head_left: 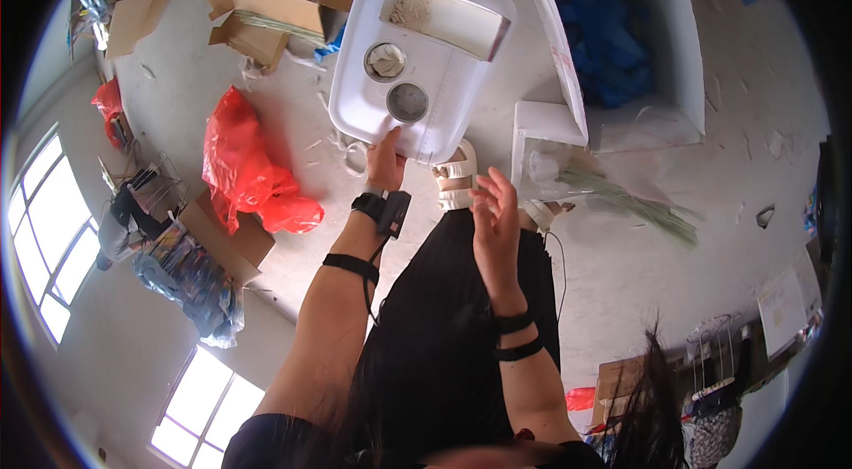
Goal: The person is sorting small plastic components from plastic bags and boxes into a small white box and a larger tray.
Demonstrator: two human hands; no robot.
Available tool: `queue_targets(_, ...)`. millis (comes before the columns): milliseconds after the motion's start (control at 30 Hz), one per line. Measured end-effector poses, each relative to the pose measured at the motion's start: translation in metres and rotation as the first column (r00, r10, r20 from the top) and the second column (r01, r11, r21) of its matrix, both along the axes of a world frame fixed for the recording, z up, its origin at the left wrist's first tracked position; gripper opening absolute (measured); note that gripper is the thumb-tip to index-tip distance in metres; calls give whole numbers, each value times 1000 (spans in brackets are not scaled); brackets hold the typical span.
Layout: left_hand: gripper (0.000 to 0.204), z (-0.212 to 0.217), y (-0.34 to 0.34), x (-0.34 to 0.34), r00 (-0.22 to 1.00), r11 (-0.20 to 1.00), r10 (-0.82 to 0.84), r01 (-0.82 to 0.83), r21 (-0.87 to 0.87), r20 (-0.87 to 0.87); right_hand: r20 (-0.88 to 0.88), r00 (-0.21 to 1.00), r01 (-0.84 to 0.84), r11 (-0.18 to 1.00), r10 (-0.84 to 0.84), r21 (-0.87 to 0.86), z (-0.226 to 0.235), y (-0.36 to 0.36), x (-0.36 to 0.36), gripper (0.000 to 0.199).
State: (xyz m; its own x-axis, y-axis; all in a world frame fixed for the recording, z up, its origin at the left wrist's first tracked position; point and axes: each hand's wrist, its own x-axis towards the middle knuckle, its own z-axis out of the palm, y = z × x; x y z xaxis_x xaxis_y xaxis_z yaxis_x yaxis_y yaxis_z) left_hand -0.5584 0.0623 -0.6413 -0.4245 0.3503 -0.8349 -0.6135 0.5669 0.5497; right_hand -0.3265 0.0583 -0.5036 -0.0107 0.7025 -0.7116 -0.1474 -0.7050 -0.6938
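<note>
My left hand [386, 165] is at the near rim of a white plastic tub [355, 87], its fingers pointing toward a round grey cup [407, 102]. Its thumb stands apart from the fingers, and I see nothing held. Beyond that cup is a second round cup [385, 63] with pale crumpled material in it. A rectangular white tray [453, 30] lies at the far end, with beige pieces at its left side. To the right of the tub and above my lap, my right hand [497, 225] is raised, fingers loosely bent and apart, with nothing in it.
A red plastic bag [248, 167] lies on the floor at left, below an opened cardboard box [266, 7] with thin sticks. At right stands a white box [679, 52] holding blue plastic [603, 43]. Thin greenish sticks [635, 203] lie near it. My sandaled foot [454, 176] is beside the tub.
</note>
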Motion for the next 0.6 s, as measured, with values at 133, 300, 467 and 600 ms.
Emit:
queue_targets(133,35,79,-4,-10,996,995,-79,81,61,-30,50,998,-48,998,46,47,9,-2,1,54)
queue_targets(300,39,189,4,16,981,979,-189,192,69,-47,74,995,-68,993,61,97,42,15,8,83)
queue_targets(467,39,298,20,72,960,961,-275,276,29,-46,-297,950,109,994,-95,30,132,57,23,71)
queue_targets(600,37,370,32,117,948,938,-312,318,136,-64,-308,918,254,967,-249,-25,208,65,56,53)
